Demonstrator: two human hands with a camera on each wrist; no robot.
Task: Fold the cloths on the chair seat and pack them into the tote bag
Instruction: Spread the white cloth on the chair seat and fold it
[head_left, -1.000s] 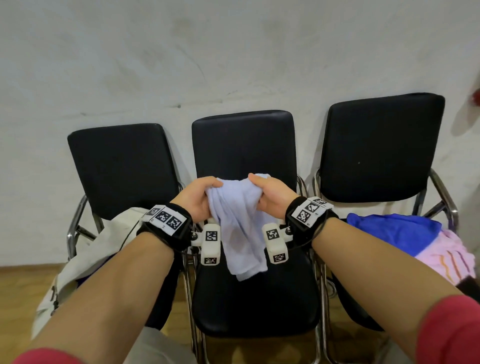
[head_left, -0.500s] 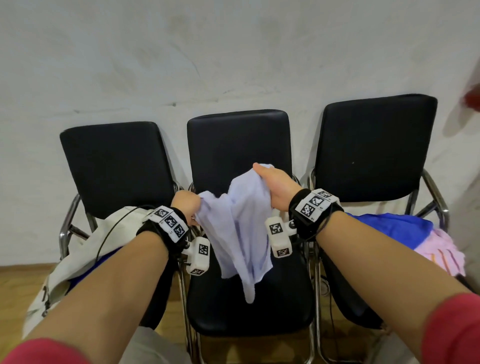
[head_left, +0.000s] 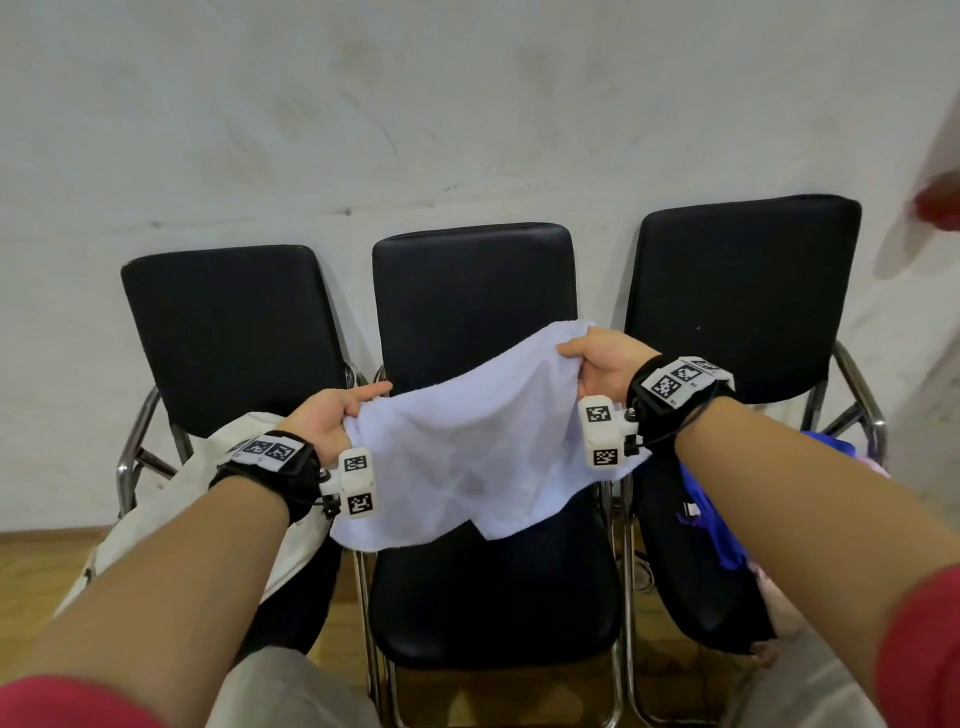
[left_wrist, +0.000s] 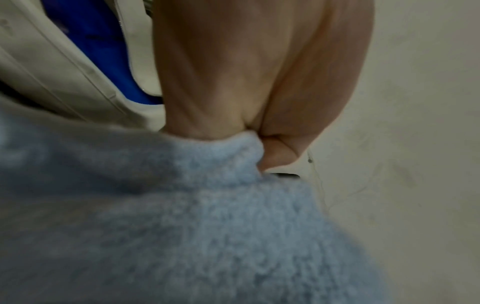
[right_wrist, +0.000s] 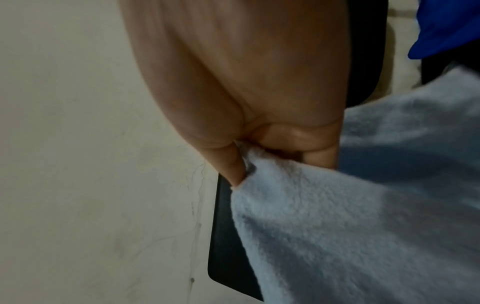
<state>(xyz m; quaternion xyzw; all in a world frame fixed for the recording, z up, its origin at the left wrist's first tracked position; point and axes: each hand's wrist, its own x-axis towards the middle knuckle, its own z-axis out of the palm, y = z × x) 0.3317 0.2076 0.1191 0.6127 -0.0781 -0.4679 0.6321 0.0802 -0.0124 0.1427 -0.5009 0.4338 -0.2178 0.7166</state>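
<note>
Tote bag: I see a cream canvas tote bag (head_left: 156, 499) slumped on the seat of the left chair (head_left: 223, 332), its mouth open; in the left wrist view a bright blue cloth (left_wrist: 101, 51) lies inside it, between the pale walls.
Right chair: the right chair (head_left: 743, 291) carries a heap on its seat, a royal-blue cloth (head_left: 711, 525) at the seat's inner edge and a bit of pink fabric (head_left: 872, 467) at the far right edge; my right forearm hides most of it.
Held cloth: a pale blue terry towel (head_left: 467, 457), fluffy and looped in the close views, hangs spread out as a rough rectangle above the middle chair (head_left: 493, 597), clear of the seat; its lower edge shows a stepped notch where one layer ends.
Left hand: my left hand (head_left: 327, 421) pinches the towel's upper left corner, thumb pressed against curled fingers, forefinger pointing out over the top edge.
Right hand: my right hand (head_left: 602, 364) grips the upper right corner, held higher than the left; the right wrist view shows the fabric squeezed between thumb (right_wrist: 231, 164) and folded fingers.
Chairs: three alike, black padded vinyl seats and rounded rectangular backs on chromed tube frames, side by side against a scuffed whitish wall (head_left: 467, 104).
Floor: wooden boards (head_left: 36, 561) beneath.
</note>
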